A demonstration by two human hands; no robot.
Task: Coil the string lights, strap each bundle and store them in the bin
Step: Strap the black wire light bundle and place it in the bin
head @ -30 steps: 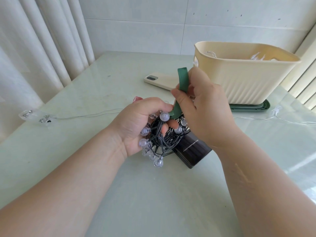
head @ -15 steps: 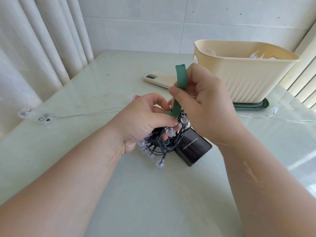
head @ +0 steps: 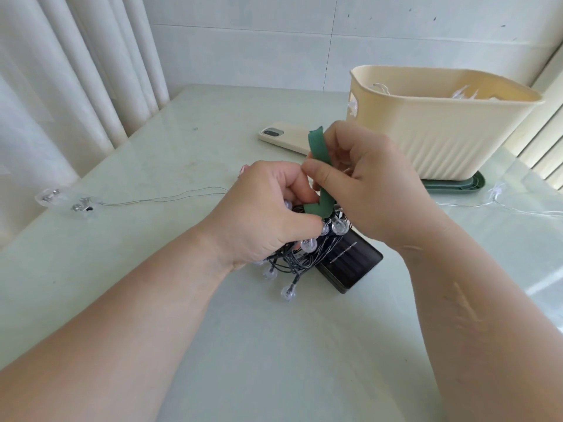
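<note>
1. The left hand, closed, now pins the short end of the green strap on the coiled string lights at frame centre
2. The right hand grips the strap's long end upright
3. Versus a second ago, the coil sits lower; strapping is underway
4. The bin waits upper right
</note>
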